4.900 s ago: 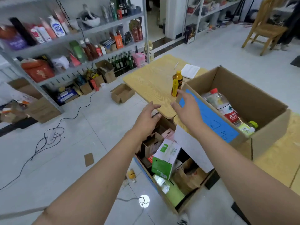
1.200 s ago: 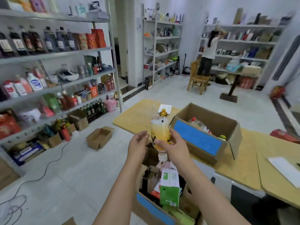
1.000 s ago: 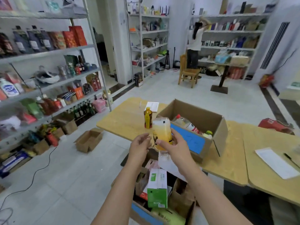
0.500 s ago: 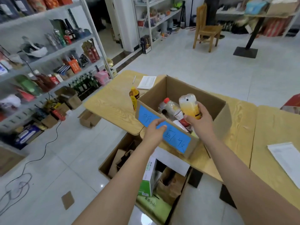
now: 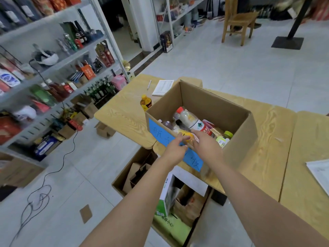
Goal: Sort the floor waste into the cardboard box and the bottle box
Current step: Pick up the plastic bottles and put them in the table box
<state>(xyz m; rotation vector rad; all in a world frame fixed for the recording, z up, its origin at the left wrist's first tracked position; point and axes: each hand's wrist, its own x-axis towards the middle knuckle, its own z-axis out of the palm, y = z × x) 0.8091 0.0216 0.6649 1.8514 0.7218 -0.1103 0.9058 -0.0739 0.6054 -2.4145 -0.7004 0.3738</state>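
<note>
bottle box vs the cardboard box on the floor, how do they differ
The bottle box sits on the wooden table; the cardboard box stands on the floor below the table's edge. The bottle box holds plastic bottles; the cardboard box holds cartons and brown paper bags. The bottle box shows a blue handwritten label; none shows on the cardboard box. Both are open-topped brown cardboard.

Your bottle box (image 5: 238, 132) is open on top, its near half crowded with bottles (image 5: 191, 119); an amber bottle (image 5: 145, 102) stands just beside its far left corner.
</note>
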